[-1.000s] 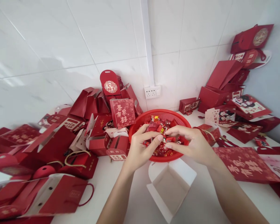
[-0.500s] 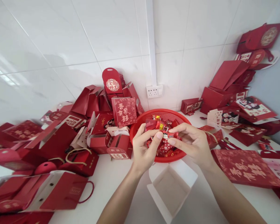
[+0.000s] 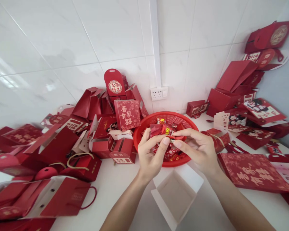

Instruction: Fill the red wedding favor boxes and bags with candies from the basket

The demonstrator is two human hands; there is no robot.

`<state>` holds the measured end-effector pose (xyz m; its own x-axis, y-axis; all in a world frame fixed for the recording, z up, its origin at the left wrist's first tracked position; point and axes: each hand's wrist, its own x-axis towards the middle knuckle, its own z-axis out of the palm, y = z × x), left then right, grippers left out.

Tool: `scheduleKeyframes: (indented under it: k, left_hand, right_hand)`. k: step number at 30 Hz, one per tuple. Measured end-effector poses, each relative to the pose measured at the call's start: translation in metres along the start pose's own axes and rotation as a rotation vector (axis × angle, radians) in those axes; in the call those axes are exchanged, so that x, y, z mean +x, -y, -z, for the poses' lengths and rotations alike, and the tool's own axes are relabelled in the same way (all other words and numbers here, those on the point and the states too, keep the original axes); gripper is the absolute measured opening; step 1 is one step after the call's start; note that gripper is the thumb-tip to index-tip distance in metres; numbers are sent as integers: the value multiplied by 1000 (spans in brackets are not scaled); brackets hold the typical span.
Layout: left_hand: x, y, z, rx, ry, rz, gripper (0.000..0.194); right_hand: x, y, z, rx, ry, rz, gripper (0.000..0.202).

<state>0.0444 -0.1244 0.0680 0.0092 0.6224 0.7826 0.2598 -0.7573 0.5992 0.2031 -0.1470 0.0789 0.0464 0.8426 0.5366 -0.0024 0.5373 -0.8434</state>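
Between my two hands is a small red wrapped candy [image 3: 174, 138], held over the near part of a red plastic basket [image 3: 186, 119]. My left hand [image 3: 151, 156] pinches its left end between thumb and forefinger. With thumb and fingertips my right hand [image 3: 199, 149] grips the other end. Other red and yellow wrapped candies [image 3: 170, 154] lie in the basket below, partly covered by my fingers. An open white box [image 3: 177, 192] with its flaps spread stands on the white table in front of the basket, between my forearms.
Red gift boxes pile up on the left [image 3: 53, 144] and on the right [image 3: 233, 96]. A red box with gold characters [image 3: 127, 115] leans just behind the basket's left side. A flat red box [image 3: 254, 173] lies near my right forearm. The tiled wall carries a socket [image 3: 159, 93].
The candy has been tilted in my fingers, so the printed figure on its wrapper is now mostly out of sight. Both hands stay in nearly the same place.
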Motion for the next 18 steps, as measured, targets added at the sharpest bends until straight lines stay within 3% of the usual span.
scheduleKeyframes:
  k: [9, 14, 18]
  left_hand:
    - [-4, 3, -4, 22, 0, 1, 20]
    - [-1, 3, -3, 16, -13, 25, 21]
    - [-1, 4, -2, 12, 5, 40, 20]
  right_hand:
    - [-2, -2, -5, -43, -56, 21, 17]
    - [2, -3, -1, 50, 10, -81, 20]
    - [3, -3, 3, 58, 26, -66, 13]
